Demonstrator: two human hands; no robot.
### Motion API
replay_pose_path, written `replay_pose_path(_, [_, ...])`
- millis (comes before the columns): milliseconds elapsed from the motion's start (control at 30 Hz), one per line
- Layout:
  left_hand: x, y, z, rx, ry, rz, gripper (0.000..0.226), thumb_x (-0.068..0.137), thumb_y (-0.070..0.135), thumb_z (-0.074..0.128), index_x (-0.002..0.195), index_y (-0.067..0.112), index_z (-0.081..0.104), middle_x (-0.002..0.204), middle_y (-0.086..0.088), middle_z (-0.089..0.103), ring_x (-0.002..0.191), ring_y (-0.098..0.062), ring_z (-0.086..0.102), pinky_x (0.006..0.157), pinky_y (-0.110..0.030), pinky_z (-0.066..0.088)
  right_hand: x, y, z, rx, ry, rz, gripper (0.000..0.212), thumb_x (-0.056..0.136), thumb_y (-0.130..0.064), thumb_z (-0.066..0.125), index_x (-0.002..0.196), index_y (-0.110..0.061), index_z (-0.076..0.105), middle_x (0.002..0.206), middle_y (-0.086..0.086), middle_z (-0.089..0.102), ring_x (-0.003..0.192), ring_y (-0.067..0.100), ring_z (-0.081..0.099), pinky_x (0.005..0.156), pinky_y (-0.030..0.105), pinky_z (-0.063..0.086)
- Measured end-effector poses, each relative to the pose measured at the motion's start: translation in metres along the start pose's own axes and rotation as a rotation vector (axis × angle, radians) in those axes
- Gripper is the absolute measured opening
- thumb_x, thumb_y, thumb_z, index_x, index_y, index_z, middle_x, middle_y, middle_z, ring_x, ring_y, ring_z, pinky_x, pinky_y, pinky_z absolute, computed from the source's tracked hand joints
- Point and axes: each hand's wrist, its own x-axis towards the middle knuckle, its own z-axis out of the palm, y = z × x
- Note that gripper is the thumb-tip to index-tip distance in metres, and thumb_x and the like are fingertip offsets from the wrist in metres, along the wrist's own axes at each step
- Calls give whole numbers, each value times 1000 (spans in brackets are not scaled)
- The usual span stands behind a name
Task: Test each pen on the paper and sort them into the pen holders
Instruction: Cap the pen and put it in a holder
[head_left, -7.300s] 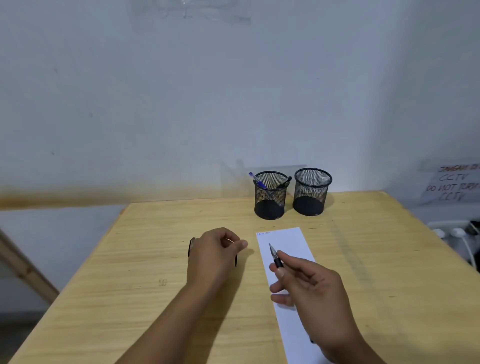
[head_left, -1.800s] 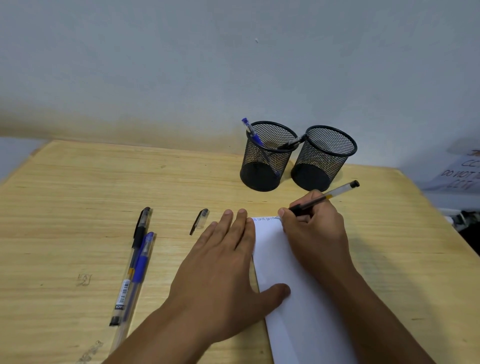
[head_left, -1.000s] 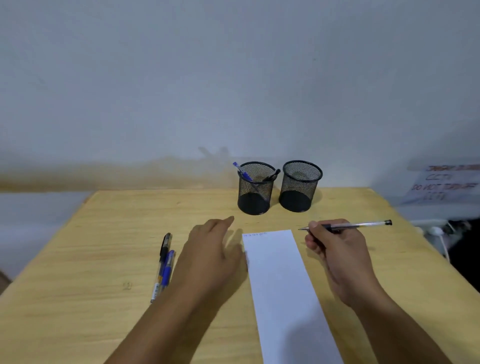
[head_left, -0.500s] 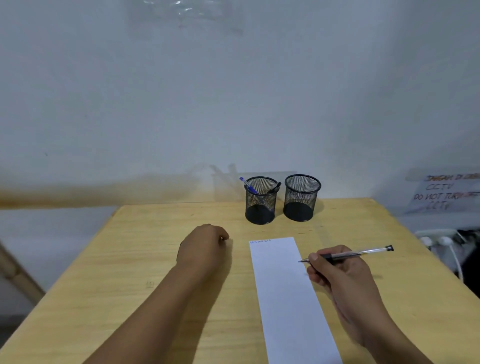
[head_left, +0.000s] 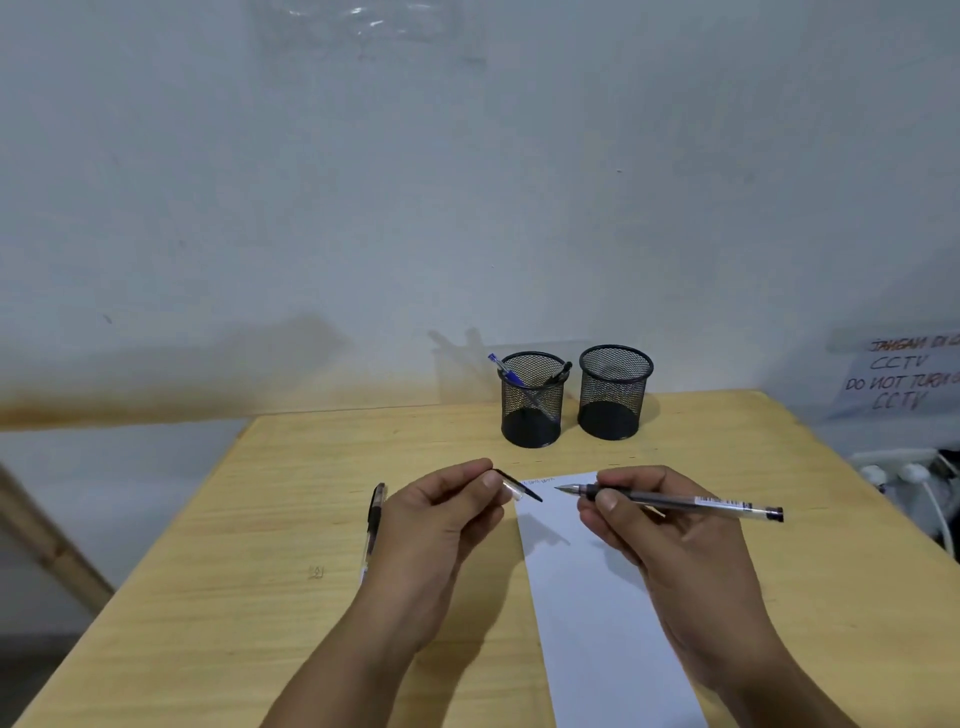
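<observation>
My right hand (head_left: 670, 540) grips an uncapped clear-barrelled black pen (head_left: 691, 503) above the white paper strip (head_left: 597, 597), tip pointing left. My left hand (head_left: 436, 525) pinches the pen's cap (head_left: 517, 486), its open end facing the pen tip a short gap away. Faint scribbles mark the paper's top edge. At the back stand two black mesh pen holders: the left holder (head_left: 531, 415) has a blue pen and a black pen in it, the right holder (head_left: 613, 410) looks empty. Another black pen (head_left: 375, 512) lies on the table, partly hidden behind my left hand.
The wooden table (head_left: 260, 519) ends at a white wall behind the holders. To the right, off the table, are a handwritten paper sign (head_left: 904, 379) and white plugs with cables (head_left: 904, 478). A wooden leg (head_left: 47, 545) slants at the far left.
My left hand has lifted the cap off the table and brought it toward the pen tip. My right hand has moved the pen left, over the paper's top end.
</observation>
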Motion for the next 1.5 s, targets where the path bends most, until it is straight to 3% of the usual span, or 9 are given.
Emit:
replay_pose_path(133, [-9,0,5,-109,-8,-37,20,80,0,70,100,-1,70,83,-16,73,74,-18,71,72,-24,60,-4,-6,5,-35,-6,-62,12,79,1,73,89,-7,70,86,10,77,82,26,74,79,31,60])
replay_pose_path(367, [-16,-7,10,-178,7,-74,25,72,5,73,96,0,72,83,-14,74,72,-16,72,66,-22,60,-8,-5,10,-135,-11,-86,19,78,1,76,81,-17,73,84,4,78,80,22,74,77,33,56])
replay_pose_path(667, [-19,-11,15,-220,9,-107,28,65,7,76,92,0,74,88,-17,74,77,-19,73,69,-23,60,-9,-3,9,-145,-34,-112,24,76,4,77,76,-20,77,85,-6,78,80,6,73,68,11,51])
replay_pose_path(800, [-21,-12,18,-210,-18,-138,15,66,7,77,80,3,78,89,-19,74,78,-20,73,66,-23,60,-8,0,10,-190,-15,-167,22,74,4,79,79,-17,78,88,-11,74,84,0,69,68,8,49])
replay_pose_path(1067, [-20,-15,19,-198,-59,-128,15,66,5,74,80,1,76,85,-18,74,74,-20,73,65,-23,60,-9,7,11,-150,18,-229,19,74,1,77,79,-17,76,84,-10,74,79,0,68,65,6,46])
replay_pose_path(1233, [-18,-18,19,-164,-76,-62,24,66,5,73,89,-1,74,86,-18,74,77,-21,73,67,-23,60,-6,11,10,-120,24,-159,22,74,0,77,75,-22,77,84,-10,77,82,2,71,69,8,50])
replay_pose_path(1333, [-14,-18,19,-75,-114,-49,23,70,8,74,91,0,75,89,-20,74,80,-23,72,70,-25,60,3,14,11,-64,62,-71,17,79,-7,75,84,-23,76,87,-3,78,85,12,72,76,19,56])
replay_pose_path(1400, [-7,-18,19,35,-143,-32,18,77,12,74,92,3,77,92,-20,75,84,-24,73,75,-28,60,13,14,11,7,105,-30,11,85,-13,70,92,-20,74,89,3,77,85,18,73,79,24,58])
replay_pose_path(1500, [16,-21,16,305,-131,97,15,84,25,74,96,16,78,93,-5,77,93,-17,73,86,-32,57,30,7,9,59,173,-30,10,95,-15,59,102,-16,67,92,6,75,87,17,74,84,31,56])
